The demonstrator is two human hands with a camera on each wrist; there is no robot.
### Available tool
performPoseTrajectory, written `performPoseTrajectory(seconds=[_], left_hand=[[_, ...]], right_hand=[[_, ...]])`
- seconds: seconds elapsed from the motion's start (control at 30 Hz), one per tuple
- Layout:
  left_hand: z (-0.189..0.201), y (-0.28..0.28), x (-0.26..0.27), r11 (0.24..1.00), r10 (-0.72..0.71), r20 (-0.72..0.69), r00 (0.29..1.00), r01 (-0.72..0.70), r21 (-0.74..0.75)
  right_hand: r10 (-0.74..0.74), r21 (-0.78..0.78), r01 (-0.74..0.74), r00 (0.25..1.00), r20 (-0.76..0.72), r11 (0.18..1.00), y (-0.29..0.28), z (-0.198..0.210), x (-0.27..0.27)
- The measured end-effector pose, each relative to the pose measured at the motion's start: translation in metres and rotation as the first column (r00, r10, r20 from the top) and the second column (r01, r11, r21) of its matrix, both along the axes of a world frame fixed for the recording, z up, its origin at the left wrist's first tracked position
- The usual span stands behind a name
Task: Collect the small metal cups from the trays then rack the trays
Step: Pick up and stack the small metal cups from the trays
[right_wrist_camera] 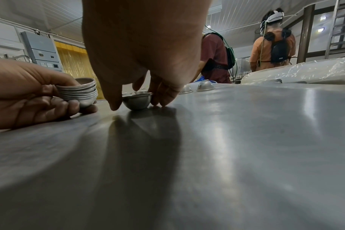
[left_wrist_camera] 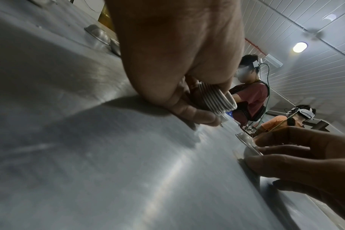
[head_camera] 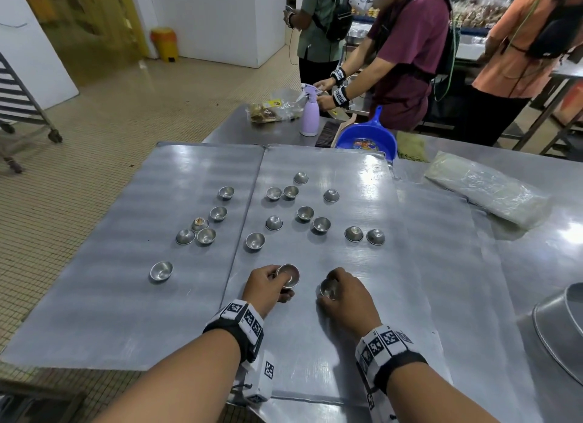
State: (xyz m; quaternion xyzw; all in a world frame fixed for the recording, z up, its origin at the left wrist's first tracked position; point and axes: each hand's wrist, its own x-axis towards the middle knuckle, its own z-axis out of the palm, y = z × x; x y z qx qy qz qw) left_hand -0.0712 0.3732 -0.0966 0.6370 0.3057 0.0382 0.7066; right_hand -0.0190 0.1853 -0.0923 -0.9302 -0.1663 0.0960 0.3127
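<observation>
Two flat metal trays lie side by side on the table, the left tray (head_camera: 104, 296) and the right tray (head_camera: 362, 176). Several small metal cups are scattered on both, such as one (head_camera: 161, 271) at the left and one (head_camera: 255, 241) near the middle. My left hand (head_camera: 268, 288) grips a nested stack of cups (head_camera: 288, 275) (left_wrist_camera: 213, 99) (right_wrist_camera: 79, 93), low on the right tray. My right hand (head_camera: 344, 296) pinches a single cup (head_camera: 328, 289) (right_wrist_camera: 137, 101) that stands on the tray, thumb on one side and fingers on the other.
A large metal bowl (head_camera: 558, 328) sits at the right edge. A plastic-wrapped packet (head_camera: 485, 189), a blue dustpan (head_camera: 366, 139) and a lilac spray bottle (head_camera: 309, 113) lie beyond the trays. Other people stand at the far side. A wheeled rack (head_camera: 22, 101) stands at the left.
</observation>
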Motion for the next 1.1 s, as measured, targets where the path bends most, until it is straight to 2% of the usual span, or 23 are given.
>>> performPoseTrajectory(seconds=[0.13, 0.23, 0.33, 0.5, 0.6, 0.77, 0.9, 1.1], left_hand=[[0.003, -0.002, 0.001, 1.000, 0.010, -0.019, 1.000, -0.010, -0.012], [0.008, -0.003, 0.004, 0.999, 0.006, -0.050, 0.999, -0.009, -0.044], [0.011, -0.002, 0.007, 0.996, 0.014, -0.093, 0.996, -0.023, -0.091], [0.015, 0.001, 0.009, 0.976, 0.028, -0.094, 0.995, -0.048, -0.214], [0.021, 0.004, 0.009, 0.956, 0.053, -0.087, 0.995, -0.076, -0.284], [0.032, 0.004, 0.012, 0.901, 0.088, -0.080, 0.993, -0.113, -0.418], [0.031, 0.016, 0.009, 0.897, 0.080, -0.069, 0.994, -0.102, -0.430], [0.024, 0.057, -0.007, 0.923, 0.065, -0.065, 0.996, -0.084, -0.375]], right_hand=[[0.009, -0.117, -0.011, 1.000, -0.016, 0.993, -0.001, 0.001, 0.001], [0.003, -0.135, -0.008, 0.999, -0.038, 0.991, -0.002, 0.009, 0.000], [0.055, -0.162, -0.069, 0.995, -0.086, 0.984, -0.003, 0.011, 0.006], [0.025, 0.058, -0.023, 0.999, -0.028, 0.998, 0.012, 0.028, 0.005], [0.043, 0.158, -0.046, 0.999, 0.020, 0.986, 0.030, 0.043, 0.001], [0.092, 0.089, -0.094, 0.995, 0.030, 0.992, 0.058, 0.048, -0.008], [0.078, 0.077, -0.079, 0.997, 0.014, 0.994, 0.075, 0.045, -0.011], [0.145, 0.114, -0.141, 0.989, -0.021, 0.983, 0.108, 0.042, -0.017]])
